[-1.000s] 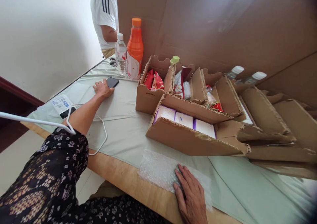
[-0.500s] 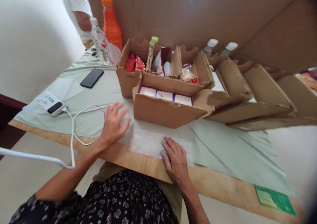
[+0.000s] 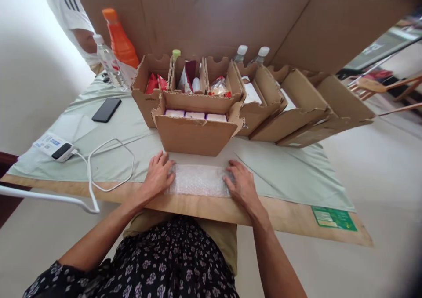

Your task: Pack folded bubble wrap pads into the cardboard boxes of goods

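A flat strip of clear bubble wrap (image 3: 200,180) lies along the table's front edge. My left hand (image 3: 159,173) rests at its left end, palm down with the fingers spread. At the other end my right hand (image 3: 241,181) lies over the wrap, its fingers also apart and pointing forward. Neither hand grips anything that I can see. Just behind the wrap stands a cardboard box (image 3: 194,133), with several white and purple packs (image 3: 195,115) showing over its front wall.
Behind are more cardboard bins (image 3: 220,80) with packaged goods. To the left are a phone (image 3: 106,110), a white power bank (image 3: 62,151) with a cable (image 3: 132,168), a clear bottle (image 3: 110,65) and an orange bottle (image 3: 120,41). Another person's sleeve (image 3: 70,3) shows at upper left.
My left hand has come down onto the left end of the bubble wrap. My right hand has shifted to the wrap's right end. The head view has turned to the right.
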The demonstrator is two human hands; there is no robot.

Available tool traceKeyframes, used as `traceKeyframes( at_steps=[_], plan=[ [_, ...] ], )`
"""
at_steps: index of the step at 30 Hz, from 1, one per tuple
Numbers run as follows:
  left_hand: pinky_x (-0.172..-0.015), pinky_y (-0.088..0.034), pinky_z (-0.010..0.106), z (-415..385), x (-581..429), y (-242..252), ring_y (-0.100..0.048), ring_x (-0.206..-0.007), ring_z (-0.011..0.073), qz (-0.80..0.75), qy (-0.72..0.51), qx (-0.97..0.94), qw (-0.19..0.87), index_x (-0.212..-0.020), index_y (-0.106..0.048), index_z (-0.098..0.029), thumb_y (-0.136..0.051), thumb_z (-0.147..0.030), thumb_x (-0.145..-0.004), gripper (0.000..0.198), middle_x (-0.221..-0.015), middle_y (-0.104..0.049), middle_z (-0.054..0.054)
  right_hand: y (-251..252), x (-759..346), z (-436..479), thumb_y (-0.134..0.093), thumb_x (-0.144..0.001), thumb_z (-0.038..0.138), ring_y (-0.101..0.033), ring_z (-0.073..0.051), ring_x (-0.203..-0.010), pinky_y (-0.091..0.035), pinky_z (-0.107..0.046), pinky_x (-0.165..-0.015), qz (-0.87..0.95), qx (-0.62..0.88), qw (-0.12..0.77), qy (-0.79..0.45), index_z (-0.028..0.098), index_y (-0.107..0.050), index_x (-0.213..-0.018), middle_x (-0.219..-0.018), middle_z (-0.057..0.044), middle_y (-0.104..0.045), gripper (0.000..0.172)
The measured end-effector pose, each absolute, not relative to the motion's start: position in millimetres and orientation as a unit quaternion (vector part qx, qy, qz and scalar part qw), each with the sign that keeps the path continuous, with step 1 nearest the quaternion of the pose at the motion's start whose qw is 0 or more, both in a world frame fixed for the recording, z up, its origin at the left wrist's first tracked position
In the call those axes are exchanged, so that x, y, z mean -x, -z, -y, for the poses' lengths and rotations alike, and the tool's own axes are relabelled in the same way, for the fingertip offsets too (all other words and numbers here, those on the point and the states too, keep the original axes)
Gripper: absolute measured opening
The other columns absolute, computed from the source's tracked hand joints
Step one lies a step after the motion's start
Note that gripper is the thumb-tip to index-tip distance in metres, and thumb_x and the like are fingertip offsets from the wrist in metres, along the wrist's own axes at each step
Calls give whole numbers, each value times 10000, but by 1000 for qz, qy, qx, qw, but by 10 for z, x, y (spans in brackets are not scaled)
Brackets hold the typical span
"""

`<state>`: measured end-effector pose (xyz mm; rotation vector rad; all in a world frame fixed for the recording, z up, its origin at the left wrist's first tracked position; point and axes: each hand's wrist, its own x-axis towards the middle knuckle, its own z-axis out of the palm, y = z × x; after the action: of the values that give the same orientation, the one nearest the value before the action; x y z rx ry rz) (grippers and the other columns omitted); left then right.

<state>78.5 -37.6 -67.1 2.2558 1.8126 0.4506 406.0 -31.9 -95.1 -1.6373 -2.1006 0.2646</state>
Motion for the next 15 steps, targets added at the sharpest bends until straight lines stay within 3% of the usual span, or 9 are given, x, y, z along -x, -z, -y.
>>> traceKeyframes(
  at_steps=[2,4,6,8,11,13,15],
  plan=[
    [-1180,-366,622,400,-809,672,-400,-1474,439,-611,-193,-756,133,-877,-702,-168,-609,-123,-772,147,-1452,-583,208,903,-4048,373,-534,-916,325,-611,-313,-1251,-471,-474,-1006,752,591,260,-133,211,-656,-936,-1293,-144,-700,168],
    [-1141,-422,558,460,-790,646,-512,-1387,373,-608,-259,-725,193,-802,-651,-197,-581,-141,-798,90,-1367,-649,159,829,-4051,484,-545,-918,358,-689,-273,-1064,-517,-422,-923,717,598,298,-199,226,-628,-898,-1127,-104,-748,158],
    [-987,-521,447,525,-741,597,-657,-1137,281,-614,-321,-658,296,-939,-652,-217,-585,-239,-853,111,-1163,-717,104,766,-4059,596,-573,-921,425,-697,-223,-823,-546,-347,-767,661,611,336,-277,228,-620,-906,-924,-57,-743,203],
    [-790,-527,339,575,-692,546,-665,-860,201,-612,-350,-582,406,-1247,-592,-216,-617,-358,-869,405,-938,-693,31,742,-4052,661,-614,-903,490,-656,-192,-692,-530,-302,-642,607,624,370,-326,221,-624,-931,-831,-37,-710,271],
    [-633,-406,264,618,-668,501,-506,-625,136,-603,-335,-553,467,-1532,-375,-161,-648,-389,-834,784,-687,-487,-84,790,-4027,660,-669,-864,522,-685,-204,-754,-558,-318,-681,564,635,398,-345,194,-640,-1103,-915,-73,-733,407],
    [-614,-364,261,639,-678,492,-435,-594,130,-601,-322,-571,458,-1551,-378,-155,-616,-364,-844,774,-645,-404,-100,846,-4047,655,-690,-857,522,-721,-230,-876,-586,-357,-769,557,623,408,-366,179,-576,-1313,-1046,-120,-750,582],
    [-620,-384,270,655,-689,495,-460,-618,141,-595,-312,-586,453,-1474,-508,-171,-586,-359,-857,650,-663,-470,-73,882,-4114,698,-695,-869,511,-730,-246,-1001,-598,-381,-832,564,603,411,-386,182,-473,-1462,-1192,-169,-732,714]
  ],
)
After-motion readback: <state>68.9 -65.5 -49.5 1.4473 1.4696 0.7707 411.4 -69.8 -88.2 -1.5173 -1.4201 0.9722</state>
